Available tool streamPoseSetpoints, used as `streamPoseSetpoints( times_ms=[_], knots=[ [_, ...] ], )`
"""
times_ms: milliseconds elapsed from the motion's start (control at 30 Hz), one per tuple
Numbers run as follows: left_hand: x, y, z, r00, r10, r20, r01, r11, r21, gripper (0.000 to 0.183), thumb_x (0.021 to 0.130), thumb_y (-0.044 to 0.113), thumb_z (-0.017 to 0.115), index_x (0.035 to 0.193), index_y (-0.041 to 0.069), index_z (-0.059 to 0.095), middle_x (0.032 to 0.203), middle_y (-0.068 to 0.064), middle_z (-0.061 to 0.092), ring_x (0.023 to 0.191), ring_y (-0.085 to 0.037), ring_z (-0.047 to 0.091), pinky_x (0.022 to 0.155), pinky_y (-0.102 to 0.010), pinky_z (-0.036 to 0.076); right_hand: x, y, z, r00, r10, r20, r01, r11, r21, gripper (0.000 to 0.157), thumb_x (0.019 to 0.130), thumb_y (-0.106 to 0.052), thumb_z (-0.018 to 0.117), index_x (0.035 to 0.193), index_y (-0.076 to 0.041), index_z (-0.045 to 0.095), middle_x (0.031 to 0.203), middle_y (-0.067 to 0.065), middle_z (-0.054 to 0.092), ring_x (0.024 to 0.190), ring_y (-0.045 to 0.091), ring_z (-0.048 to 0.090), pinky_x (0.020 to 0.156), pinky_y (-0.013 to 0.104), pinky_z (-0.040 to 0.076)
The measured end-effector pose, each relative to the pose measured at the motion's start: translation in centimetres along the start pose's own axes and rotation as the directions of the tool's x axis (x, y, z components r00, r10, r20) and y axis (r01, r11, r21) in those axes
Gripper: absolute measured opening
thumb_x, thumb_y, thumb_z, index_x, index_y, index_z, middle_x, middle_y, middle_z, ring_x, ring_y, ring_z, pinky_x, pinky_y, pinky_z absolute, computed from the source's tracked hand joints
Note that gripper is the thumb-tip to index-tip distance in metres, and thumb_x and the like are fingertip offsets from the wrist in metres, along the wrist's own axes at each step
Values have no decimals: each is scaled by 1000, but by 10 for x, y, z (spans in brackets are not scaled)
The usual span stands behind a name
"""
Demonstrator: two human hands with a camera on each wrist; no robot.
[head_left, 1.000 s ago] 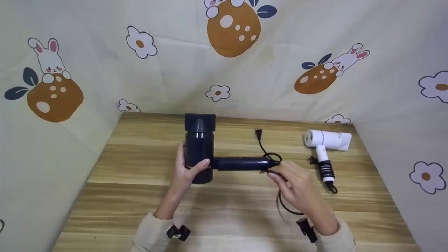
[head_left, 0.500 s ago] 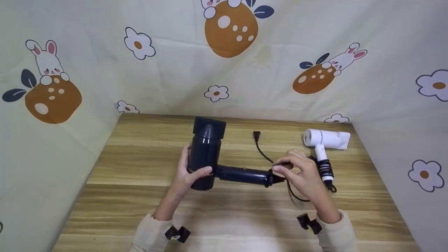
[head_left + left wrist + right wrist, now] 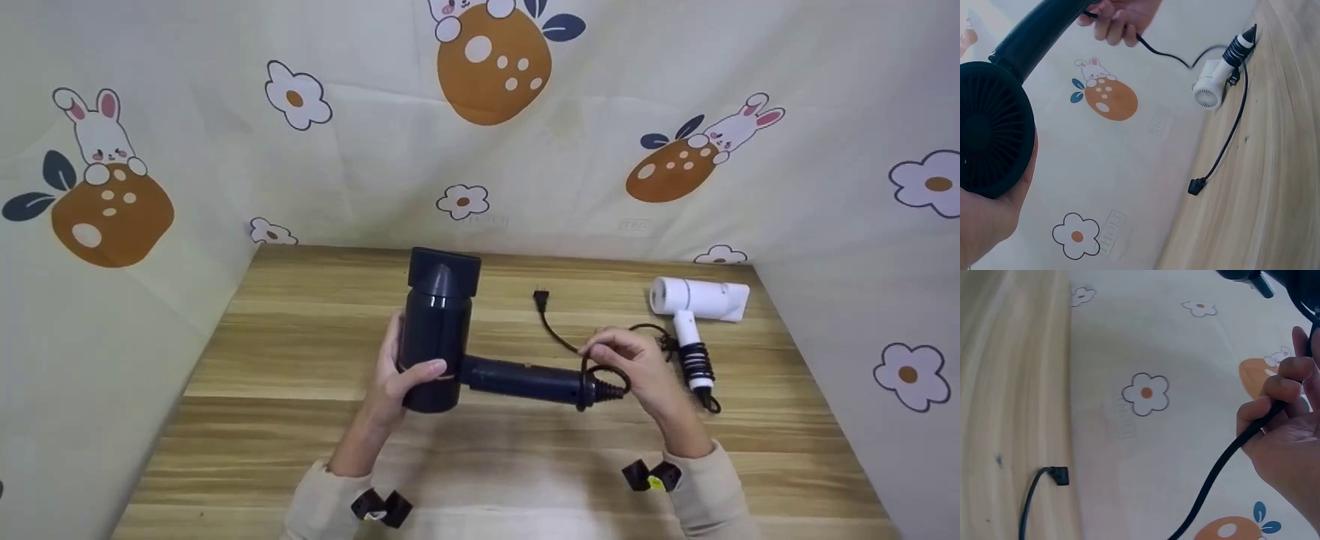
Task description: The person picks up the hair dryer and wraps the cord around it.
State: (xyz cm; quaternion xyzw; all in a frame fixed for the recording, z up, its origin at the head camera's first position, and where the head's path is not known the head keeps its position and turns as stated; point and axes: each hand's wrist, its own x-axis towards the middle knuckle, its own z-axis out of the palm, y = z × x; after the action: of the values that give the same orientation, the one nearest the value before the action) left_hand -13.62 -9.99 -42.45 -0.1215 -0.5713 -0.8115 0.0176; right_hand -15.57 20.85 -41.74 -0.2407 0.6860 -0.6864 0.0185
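Note:
My left hand (image 3: 399, 386) grips the barrel of a dark hair dryer (image 3: 439, 330), thumb across its front, with the flat nozzle pointing to the back. The dryer's handle (image 3: 525, 380) reaches out to the right, tilted slightly down. Past the handle's end, my right hand (image 3: 630, 364) pinches the black power cord (image 3: 1221, 464), which loops round the end of the handle. In the right wrist view the cord runs through the curled fingers. Its plug (image 3: 541, 297) lies on the table behind, seen also in the left wrist view.
A white hair dryer (image 3: 701, 298) lies at the table's right, its black cord (image 3: 697, 365) wound round its handle. The wooden table (image 3: 285, 337) is bounded by a patterned cloth (image 3: 375, 150) at the back and both sides.
The dark dryer's handle has swung downward at its right end. My right hand has drawn the cord into a loop around the handle's end, and the plug has slid slightly left.

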Motion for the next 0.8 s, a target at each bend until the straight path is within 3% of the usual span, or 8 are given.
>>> streamPoseSetpoints(
  times_ms=[100,167,267,433,533,667,800],
  knots=[
    [1,0,1,1000,16,-19,-17,999,-42,56,70,2,61,121,12,41,109,-4,57,97,-18,55,88,-31,46,-2,7,7,999,1,-48,-5,998,-67,20,91,0,52,87,-10,68,86,-9,68,81,5,61,71,18,50],
    [1,1,2,999,22,-40,-24,997,-67,55,70,1,60,120,12,42,108,-4,57,97,-18,55,88,-30,46,-5,11,12,997,-42,-68,33,992,-125,22,90,5,49,87,-8,67,86,-11,67,81,4,61,70,17,49],
    [1,0,2,997,28,-73,-34,995,-91,54,70,-1,59,120,11,43,107,-4,57,97,-18,55,88,-30,46,-9,16,20,994,-64,-91,48,985,-166,31,86,12,47,89,-11,67,88,-16,64,79,2,59,62,16,47],
    [2,-1,5,989,15,-146,-32,993,-113,55,70,-1,58,121,11,43,107,-4,57,96,-19,54,87,-31,46,-17,24,32,991,97,-93,-111,979,-168,21,92,7,41,84,3,60,61,-7,49,53,0,42,49,14,33],
    [4,-1,8,980,5,-198,-28,993,-118,54,70,-2,58,121,11,43,107,-5,57,96,-19,54,86,-31,46,-20,27,39,989,121,-89,-138,967,-215,27,97,1,36,82,8,58,50,3,38,47,0,34,44,16,28],
    [8,0,12,963,-11,-268,-26,991,-134,52,72,-1,60,120,12,44,107,-4,57,95,-19,55,85,-31,47,-24,27,49,998,1,-63,-24,930,-367,28,98,0,38,80,-3,59,50,8,40,48,-2,34,42,18,31],
    [12,0,14,943,-30,-332,-14,991,-131,48,74,2,63,119,12,46,104,-4,58,92,-19,57,83,-31,47,-26,24,55,990,-140,-14,110,832,-544,27,95,2,43,77,-13,57,51,-3,41,49,-4,34,45,16,36]
  ],
)
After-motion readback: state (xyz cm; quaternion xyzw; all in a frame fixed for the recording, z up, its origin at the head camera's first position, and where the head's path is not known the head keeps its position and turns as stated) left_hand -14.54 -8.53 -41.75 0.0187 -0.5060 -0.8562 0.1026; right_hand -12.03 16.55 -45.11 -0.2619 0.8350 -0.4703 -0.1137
